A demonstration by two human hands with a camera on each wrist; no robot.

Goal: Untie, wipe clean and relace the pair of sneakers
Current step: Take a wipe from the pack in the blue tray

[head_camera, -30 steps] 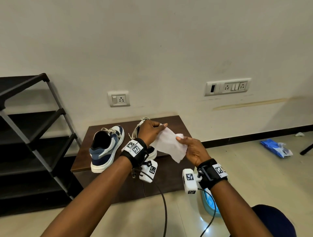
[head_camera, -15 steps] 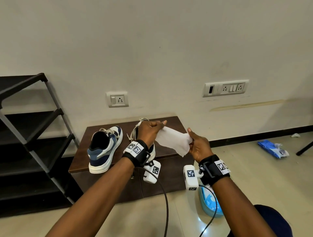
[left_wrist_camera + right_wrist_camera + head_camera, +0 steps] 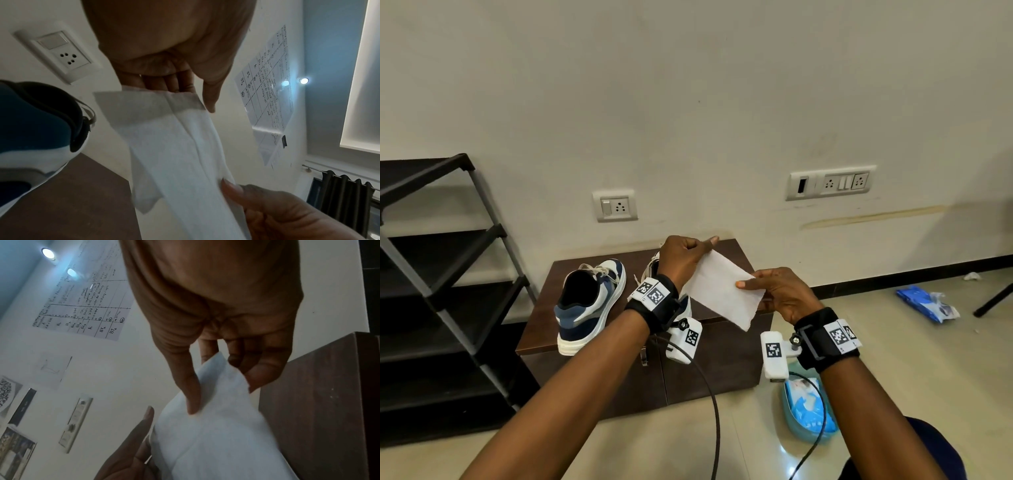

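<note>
- Since a second ago the wet wipe [image 3: 719,291] has been drawn out flatter and longer between the two hands; half a second ago it sagged in a bunch near the right hand, now it is held taut as a sheet.
- Left hand [image 3: 683,260]: top corner of the wipe pinched between thumb and curled fingers.
- Right hand [image 3: 780,296]: opposite edge pinched, thumb [image 3: 192,395] laid across the sheet.
- Wipe held in the air above the low brown cabinet [image 3: 544,308], touching neither shoe.
- Left sneaker [image 3: 592,301] stands on the cabinet top, laces loose; the second sneaker [image 3: 650,270] is mostly hidden behind the left wrist.
- Judgement: the wipe is unfolded and ready; wiping is not yet begun, relacing is still ahead.
- Pack of wipes [image 3: 808,411] lies on the floor under the right wrist.
</note>
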